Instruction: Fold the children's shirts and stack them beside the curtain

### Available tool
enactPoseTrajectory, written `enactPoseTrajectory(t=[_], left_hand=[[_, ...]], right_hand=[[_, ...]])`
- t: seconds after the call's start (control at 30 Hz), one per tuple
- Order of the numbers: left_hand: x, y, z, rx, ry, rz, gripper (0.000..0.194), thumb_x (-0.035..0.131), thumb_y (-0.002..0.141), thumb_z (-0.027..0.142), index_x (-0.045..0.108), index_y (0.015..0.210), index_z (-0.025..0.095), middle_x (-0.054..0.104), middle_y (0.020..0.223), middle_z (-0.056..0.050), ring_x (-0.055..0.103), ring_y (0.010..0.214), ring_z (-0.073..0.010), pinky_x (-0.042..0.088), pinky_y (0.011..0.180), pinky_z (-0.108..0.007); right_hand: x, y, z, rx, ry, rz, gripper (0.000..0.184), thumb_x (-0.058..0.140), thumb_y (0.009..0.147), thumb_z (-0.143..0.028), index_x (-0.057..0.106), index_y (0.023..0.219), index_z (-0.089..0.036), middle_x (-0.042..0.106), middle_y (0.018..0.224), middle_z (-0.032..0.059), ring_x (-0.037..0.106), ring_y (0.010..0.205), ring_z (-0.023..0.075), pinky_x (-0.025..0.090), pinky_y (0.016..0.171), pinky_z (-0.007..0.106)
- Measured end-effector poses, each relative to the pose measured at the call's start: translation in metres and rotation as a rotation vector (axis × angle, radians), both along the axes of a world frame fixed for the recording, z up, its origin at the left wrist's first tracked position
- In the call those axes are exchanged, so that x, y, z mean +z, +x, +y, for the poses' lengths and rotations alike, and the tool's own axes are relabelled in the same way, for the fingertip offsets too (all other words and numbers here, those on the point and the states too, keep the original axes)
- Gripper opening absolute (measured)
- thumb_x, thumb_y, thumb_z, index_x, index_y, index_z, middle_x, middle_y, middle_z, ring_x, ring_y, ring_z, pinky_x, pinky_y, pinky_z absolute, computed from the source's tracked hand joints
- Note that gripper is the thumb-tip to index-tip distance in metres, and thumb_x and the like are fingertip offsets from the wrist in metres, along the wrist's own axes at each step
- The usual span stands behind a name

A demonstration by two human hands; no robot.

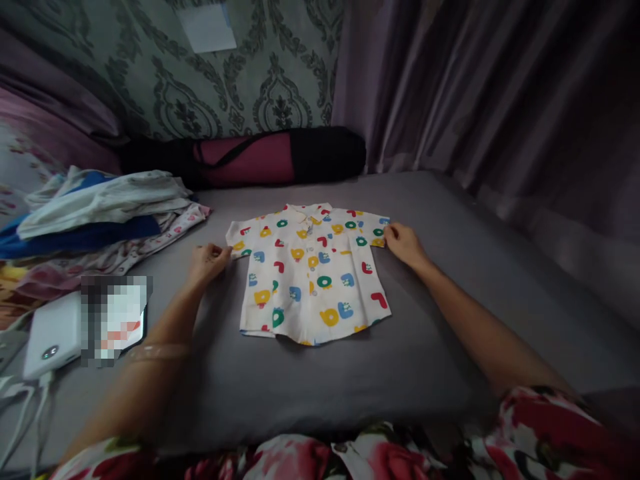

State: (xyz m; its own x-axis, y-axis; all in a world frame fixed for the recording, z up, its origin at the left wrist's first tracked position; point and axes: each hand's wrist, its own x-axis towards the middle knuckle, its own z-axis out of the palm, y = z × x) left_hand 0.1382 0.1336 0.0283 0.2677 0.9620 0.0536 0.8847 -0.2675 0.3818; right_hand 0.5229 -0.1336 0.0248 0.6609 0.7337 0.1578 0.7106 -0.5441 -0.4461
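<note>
A small white short-sleeved shirt (311, 273) with colourful letter prints lies spread flat on the grey sheet, its collar toward the wall and its buttoned front facing up. My left hand (207, 261) pinches the end of the sleeve on the left side. On the opposite side, my right hand (401, 244) has its fingers closed on the other sleeve's end. Both sleeves are stretched outward between my hands. The lower hem curves toward me and is slightly wavy.
To the left is a pile of clothes (105, 207). Nearer me lie a white power bank (54, 333) with cables and a phone (120, 320), partly blurred. A long black and maroon bag (250, 159) rests against the patterned wall. Purple curtains (425, 87) hang at the right.
</note>
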Motion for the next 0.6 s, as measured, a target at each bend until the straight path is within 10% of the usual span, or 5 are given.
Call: enactPoseTrajectory(t=[0.3,0.6], left_hand=[[0.002,-0.028,-0.116,-0.243,-0.148,0.030,0.040,0.050,0.076,0.054,0.057,0.053,0.022,0.062,0.064,-0.007,0.058,0.076,-0.0232,0.045,0.065,-0.030],[0.001,-0.028,-0.147,-0.168,-0.090,-0.008,0.034,0.053,0.075,0.049,0.056,0.056,0.021,0.061,0.065,-0.007,0.057,0.079,-0.0235,0.043,0.068,-0.032]], right_hand=[[0.012,-0.092,-0.088,0.071,-0.333,0.019,0.031,0.047,0.090,-0.048,0.064,0.079,-0.023,0.068,0.077,0.0043,0.061,0.067,0.0193,0.031,0.053,0.027],[0.007,-0.118,-0.095,0.100,-0.300,-0.023,0.020,0.049,0.091,-0.040,0.057,0.083,-0.023,0.068,0.088,0.0052,0.062,0.075,0.0205,0.032,0.056,0.029]])
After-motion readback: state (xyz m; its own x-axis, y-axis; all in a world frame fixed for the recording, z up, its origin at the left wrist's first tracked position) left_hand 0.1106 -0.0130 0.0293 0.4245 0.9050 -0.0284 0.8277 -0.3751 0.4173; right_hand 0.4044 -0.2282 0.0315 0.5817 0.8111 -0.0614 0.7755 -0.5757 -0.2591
